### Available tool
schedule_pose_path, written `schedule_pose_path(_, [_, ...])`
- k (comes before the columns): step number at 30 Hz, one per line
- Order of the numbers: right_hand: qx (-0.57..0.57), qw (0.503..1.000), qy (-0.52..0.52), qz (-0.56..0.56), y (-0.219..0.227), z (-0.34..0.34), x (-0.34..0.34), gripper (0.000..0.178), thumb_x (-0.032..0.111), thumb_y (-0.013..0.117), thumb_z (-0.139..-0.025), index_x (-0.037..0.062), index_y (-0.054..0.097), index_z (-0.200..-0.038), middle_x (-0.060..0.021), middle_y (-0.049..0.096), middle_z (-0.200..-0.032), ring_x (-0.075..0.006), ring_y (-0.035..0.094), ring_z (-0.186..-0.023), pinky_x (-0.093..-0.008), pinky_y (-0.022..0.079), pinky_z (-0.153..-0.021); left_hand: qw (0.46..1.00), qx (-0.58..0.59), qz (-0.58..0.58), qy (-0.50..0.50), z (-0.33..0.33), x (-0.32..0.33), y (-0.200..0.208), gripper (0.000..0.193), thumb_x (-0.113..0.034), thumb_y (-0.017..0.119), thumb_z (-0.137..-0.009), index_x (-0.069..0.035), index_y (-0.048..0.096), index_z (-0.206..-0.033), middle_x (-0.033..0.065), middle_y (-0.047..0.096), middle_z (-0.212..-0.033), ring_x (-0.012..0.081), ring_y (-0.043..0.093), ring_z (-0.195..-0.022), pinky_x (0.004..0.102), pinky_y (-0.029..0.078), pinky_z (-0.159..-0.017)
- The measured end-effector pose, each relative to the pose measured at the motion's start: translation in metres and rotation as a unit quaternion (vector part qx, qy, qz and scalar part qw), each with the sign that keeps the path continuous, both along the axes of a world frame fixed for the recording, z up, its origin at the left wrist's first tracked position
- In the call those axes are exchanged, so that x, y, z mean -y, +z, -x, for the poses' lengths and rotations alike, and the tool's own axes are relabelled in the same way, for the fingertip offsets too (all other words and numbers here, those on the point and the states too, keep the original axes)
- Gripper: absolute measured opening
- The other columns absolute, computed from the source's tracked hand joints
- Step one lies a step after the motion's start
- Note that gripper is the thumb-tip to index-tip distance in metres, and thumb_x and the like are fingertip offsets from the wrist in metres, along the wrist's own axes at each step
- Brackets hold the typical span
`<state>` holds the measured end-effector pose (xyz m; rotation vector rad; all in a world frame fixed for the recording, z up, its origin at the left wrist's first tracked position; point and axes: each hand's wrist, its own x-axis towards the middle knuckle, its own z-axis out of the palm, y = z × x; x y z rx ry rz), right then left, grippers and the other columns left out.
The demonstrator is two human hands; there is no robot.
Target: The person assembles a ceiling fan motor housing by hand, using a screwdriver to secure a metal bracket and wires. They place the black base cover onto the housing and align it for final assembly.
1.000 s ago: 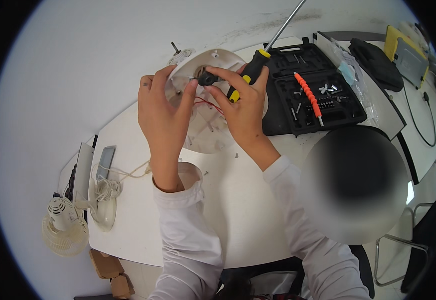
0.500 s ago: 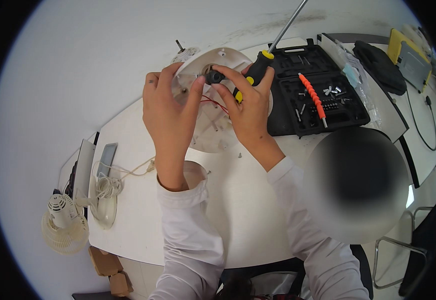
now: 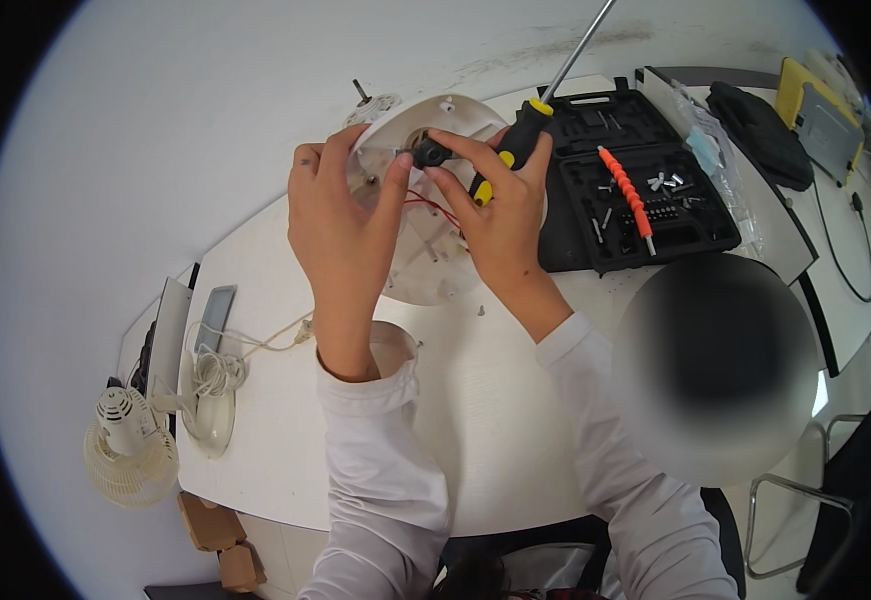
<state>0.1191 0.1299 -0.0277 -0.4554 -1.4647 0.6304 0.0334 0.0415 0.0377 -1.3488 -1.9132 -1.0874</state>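
Note:
A white round plastic housing (image 3: 426, 275) is tilted up over the table, its ribbed inside facing me and thin red wires (image 3: 434, 204) running within. My left hand (image 3: 344, 225) grips its upper left edge, fingers behind the rim, with the thumb against a small black knob-like part (image 3: 432, 152). From the other side, my right hand (image 3: 504, 215) pinches that black part between thumb and index finger. Tucked in the same hand is a screwdriver (image 3: 530, 132) with a black and yellow handle, its long shaft pointing up and right. My fingers partly hide the black part.
An open black tool case (image 3: 581, 240) with bits and an orange flexible shaft (image 3: 626, 192) lies right of the housing. One small screw (image 3: 482, 311) rests on the white table (image 3: 516, 440). A white fan (image 3: 128, 455) stands at left; a motor with a shaft (image 3: 368, 105) sits behind.
Both hands, the housing and the screwdriver have shifted very slightly right. The grip on the black part looks the same.

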Motion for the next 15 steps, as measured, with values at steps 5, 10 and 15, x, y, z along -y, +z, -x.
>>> schedule_pose_path(5, [-0.006, 1.000, 0.007, 0.000, 0.0011, -0.0008, 0.0023, 0.036, 0.012, 0.080, -0.078, 0.0179, 0.073, -0.113, -0.0082, 0.047, -0.099, -0.0230, 0.048, -0.093, -0.0318, 0.042, -0.080, 1.000, -0.002, -0.004, 0.003, -0.0004, -0.0001, 0.0001, 0.039, -0.033, 0.075, -0.083, -0.010, 0.066, -0.113, 0.0071, 0.056, -0.095, 0.0236, 0.059, -0.088, 0.0350, 0.049, -0.070])
schedule_pose_path(10, [-0.010, 1.000, -0.004, -0.007, -0.0016, 0.0019, 0.0010, 0.037, 0.013, 0.080, -0.078, 0.0181, 0.072, -0.114, -0.0082, 0.047, -0.099, -0.0224, 0.047, -0.092, -0.0319, 0.042, -0.080, 1.000, 0.001, -0.007, 0.004, 0.0004, 0.0000, -0.0002, 0.038, -0.033, 0.075, -0.083, -0.010, 0.066, -0.112, 0.0075, 0.057, -0.095, 0.0243, 0.060, -0.089, 0.0350, 0.049, -0.070])
schedule_pose_path(15, [0.017, 0.999, -0.026, -0.026, -0.0017, 0.0010, -0.0015, 0.033, 0.017, 0.078, -0.082, 0.0202, 0.070, -0.114, -0.0102, 0.041, -0.105, -0.0236, 0.055, -0.086, -0.0329, 0.048, -0.072, 1.000, 0.013, -0.006, 0.004, -0.0013, -0.0003, 0.0011, 0.039, -0.033, 0.075, -0.082, -0.010, 0.066, -0.112, 0.0080, 0.057, -0.097, 0.0249, 0.060, -0.090, 0.0351, 0.049, -0.071])
